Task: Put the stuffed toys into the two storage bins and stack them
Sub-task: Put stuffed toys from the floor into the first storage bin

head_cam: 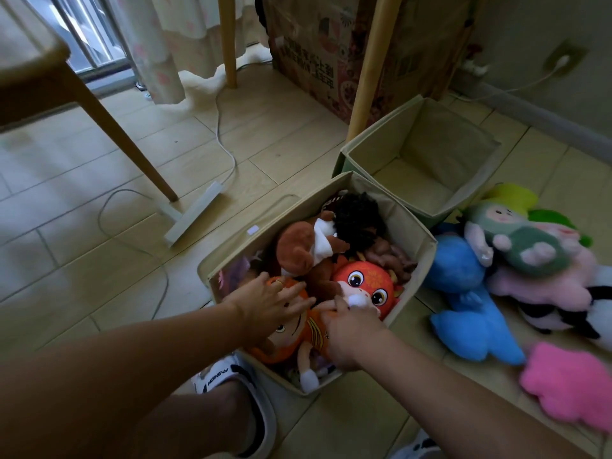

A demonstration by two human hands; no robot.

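Left hand (271,303) presses flat and right hand (347,329) grips the orange doll (298,332), packing it into the full near bin (427,246); far bin (490,167) sits empty.

Both storage bins are pale beige fabric: the near bin (410,260) and the far bin (427,157), which shows a green outer side at its left corner. Inside the near bin lie a brown-and-white plush (298,250), a black curly-haired toy (357,217), a red-orange dragon head (367,286) with white muzzle and yellow-ringed eyes, and an orange-clothed doll (298,336). On the tan tiled floor (99,210) to the right sit a bright blue plush (470,303), a green doll (516,236) with pink hands, a pale pink plush (543,283), a black-and-white striped toy (569,316) and a hot pink plush (569,382). The near slipper (231,385) is white with black lettering
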